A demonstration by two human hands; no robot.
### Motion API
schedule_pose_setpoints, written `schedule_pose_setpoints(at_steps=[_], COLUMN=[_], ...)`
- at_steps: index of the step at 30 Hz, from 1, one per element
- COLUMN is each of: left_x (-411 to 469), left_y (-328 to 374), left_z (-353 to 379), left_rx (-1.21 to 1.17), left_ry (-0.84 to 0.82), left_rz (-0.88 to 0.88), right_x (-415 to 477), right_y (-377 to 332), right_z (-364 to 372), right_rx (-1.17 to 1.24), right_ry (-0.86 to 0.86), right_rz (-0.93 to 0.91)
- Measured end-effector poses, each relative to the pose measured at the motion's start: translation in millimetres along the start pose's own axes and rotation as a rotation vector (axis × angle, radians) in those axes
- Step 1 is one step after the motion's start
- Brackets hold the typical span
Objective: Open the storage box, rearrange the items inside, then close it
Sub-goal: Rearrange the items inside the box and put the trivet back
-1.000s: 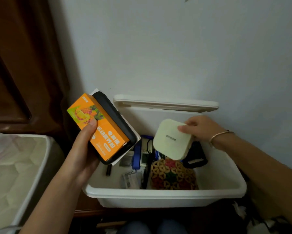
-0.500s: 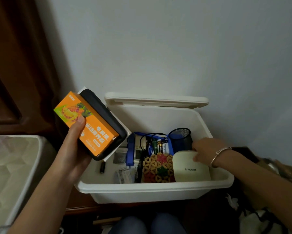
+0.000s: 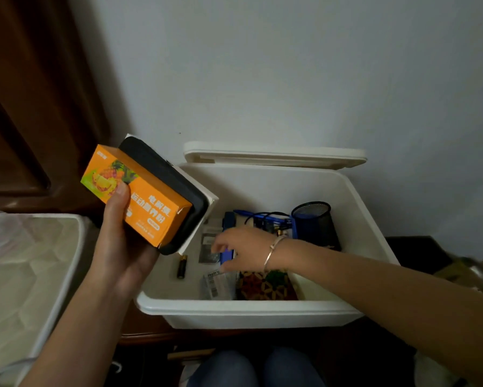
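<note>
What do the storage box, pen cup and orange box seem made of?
Storage box: likely white plastic, smooth, faintly glossy moulded rim. Pen cup: black mesh, probably metal; the grid shows through. Orange box: printed cardboard, matte; a folded flap edge shows at its corner.

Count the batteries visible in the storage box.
1: a black battery lies on the storage box floor, near its left wall; the right hand may hide more.

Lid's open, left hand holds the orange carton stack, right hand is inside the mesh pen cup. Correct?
No. The head view shows the right hand left of the mesh pen cup, not inside it, fingers at the long blue item. The lid is open and the left hand holds the orange carton stack.
</note>
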State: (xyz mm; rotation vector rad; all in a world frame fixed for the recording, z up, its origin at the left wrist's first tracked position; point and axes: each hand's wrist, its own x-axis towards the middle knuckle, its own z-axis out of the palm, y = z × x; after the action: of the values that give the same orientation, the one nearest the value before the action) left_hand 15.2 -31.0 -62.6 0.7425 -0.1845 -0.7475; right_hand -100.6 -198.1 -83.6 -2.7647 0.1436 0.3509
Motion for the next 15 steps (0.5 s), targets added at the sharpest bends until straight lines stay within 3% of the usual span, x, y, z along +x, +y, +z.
schedule_pose_setpoints(at_steps=[2, 6, 15], left_x=[0.2, 0.1, 2.0], left_y=[1.0, 2.0, 0.6], left_z=[0.0, -2.0, 0.5], left_rx=[-0.007, -0.023, -0.027], left_ry=[-0.005, -0.014, -0.006], left_rz=[0.001, -0.015, -0.02], right_x=[26.2, 52.7, 47.9], right_y=[-5.2, -0.3, 0.8], right_z=[17.7, 55.2, 59.8], right_rx=[-0.072, -0.312, -0.273], right_ry=[-0.132, -0.311, -0.348], right_rz=[-0.088, -0.088, -0.153])
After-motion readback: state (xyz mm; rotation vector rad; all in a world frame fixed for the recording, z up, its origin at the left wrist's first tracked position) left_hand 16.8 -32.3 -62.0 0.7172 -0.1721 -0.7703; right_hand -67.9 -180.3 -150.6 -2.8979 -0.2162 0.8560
